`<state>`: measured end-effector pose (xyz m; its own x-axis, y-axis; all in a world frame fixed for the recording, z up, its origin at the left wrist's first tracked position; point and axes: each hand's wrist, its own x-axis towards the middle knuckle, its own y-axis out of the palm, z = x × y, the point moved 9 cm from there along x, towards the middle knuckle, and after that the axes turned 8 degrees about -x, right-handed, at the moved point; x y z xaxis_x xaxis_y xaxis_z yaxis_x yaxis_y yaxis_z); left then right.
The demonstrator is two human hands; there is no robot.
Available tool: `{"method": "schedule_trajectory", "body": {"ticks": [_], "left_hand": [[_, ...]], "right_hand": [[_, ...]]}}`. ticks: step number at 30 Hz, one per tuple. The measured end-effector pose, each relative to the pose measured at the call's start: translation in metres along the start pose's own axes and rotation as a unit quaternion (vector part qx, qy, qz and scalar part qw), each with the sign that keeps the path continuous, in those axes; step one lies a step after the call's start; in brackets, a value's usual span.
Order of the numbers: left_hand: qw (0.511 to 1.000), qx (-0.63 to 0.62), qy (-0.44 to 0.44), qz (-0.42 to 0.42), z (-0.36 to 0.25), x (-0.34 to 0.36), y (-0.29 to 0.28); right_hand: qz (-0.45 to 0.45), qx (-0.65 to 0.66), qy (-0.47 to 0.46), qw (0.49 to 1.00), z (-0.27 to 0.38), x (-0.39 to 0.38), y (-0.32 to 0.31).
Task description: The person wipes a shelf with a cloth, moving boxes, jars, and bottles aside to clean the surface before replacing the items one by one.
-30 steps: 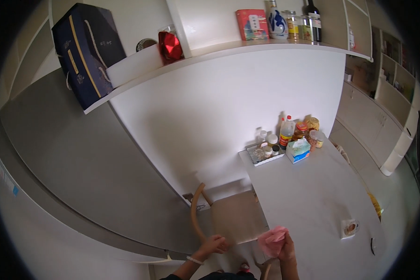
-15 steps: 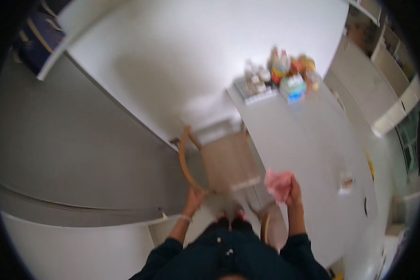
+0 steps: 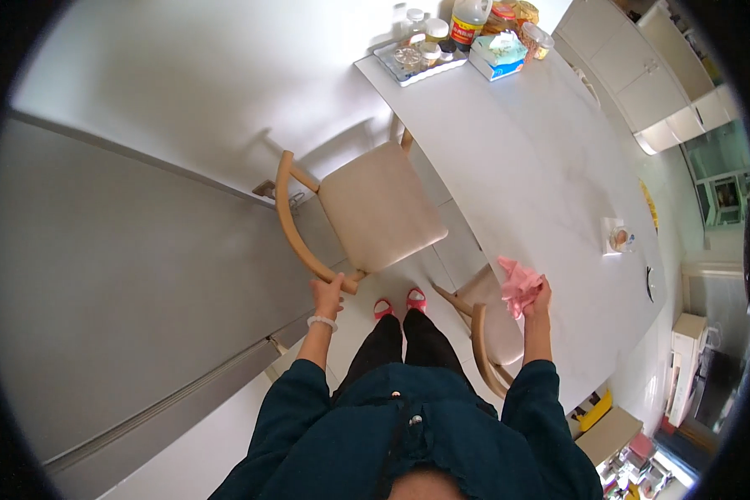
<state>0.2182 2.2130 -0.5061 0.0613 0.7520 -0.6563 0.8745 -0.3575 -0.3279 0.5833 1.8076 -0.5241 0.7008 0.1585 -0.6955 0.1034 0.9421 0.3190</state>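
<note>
The left hand point(image 3: 328, 297) grips 1 chair point(image 3: 383, 208) by its backrest point(image 3: 288, 225). The right hand point(image 3: 542, 297) clutches 1 pink cloth point(image 3: 518, 283), near the table point(image 3: 550, 175).

Chair point(image 3: 382, 208) left of the table point(image 3: 550, 158); tray point(image 3: 433, 72) and tissue box point(image 3: 497, 60) on the table's far end

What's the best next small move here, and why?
Probably ease the chair toward the table with the left hand: that hand is on one end of the wooden backrest, the seat shows clear of the table's edge, and the right hand is holding a pink cloth.
</note>
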Motion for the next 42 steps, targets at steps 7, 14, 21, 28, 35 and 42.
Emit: {"method": "schedule_trajectory", "body": {"ticks": [7,14,21,28,35,42], "left_hand": [[0.966,-0.162,-0.144,0.140,0.044,0.027,0.026],[0.965,-0.169,-0.142,0.145,0.042,0.026,0.028],[0.962,-0.173,-0.151,0.145,0.042,0.026,0.027],[0.964,-0.155,-0.150,0.156,0.035,0.021,0.029],[0.962,-0.164,-0.165,0.145,0.042,0.022,0.029],[0.962,-0.169,-0.157,0.144,0.035,0.016,0.028]], "right_hand": [[-0.050,0.000,-0.019,0.999,0.007,0.017,-0.002],[-0.024,-0.042,0.010,0.999,0.006,0.015,-0.001],[-0.034,-0.078,0.020,0.996,0.010,0.008,0.008],[-0.097,-0.038,0.031,0.994,0.008,-0.003,0.012],[-0.096,-0.018,0.036,0.995,0.005,0.001,0.013],[-0.090,-0.025,0.034,0.995,0.007,0.005,0.010]]}}
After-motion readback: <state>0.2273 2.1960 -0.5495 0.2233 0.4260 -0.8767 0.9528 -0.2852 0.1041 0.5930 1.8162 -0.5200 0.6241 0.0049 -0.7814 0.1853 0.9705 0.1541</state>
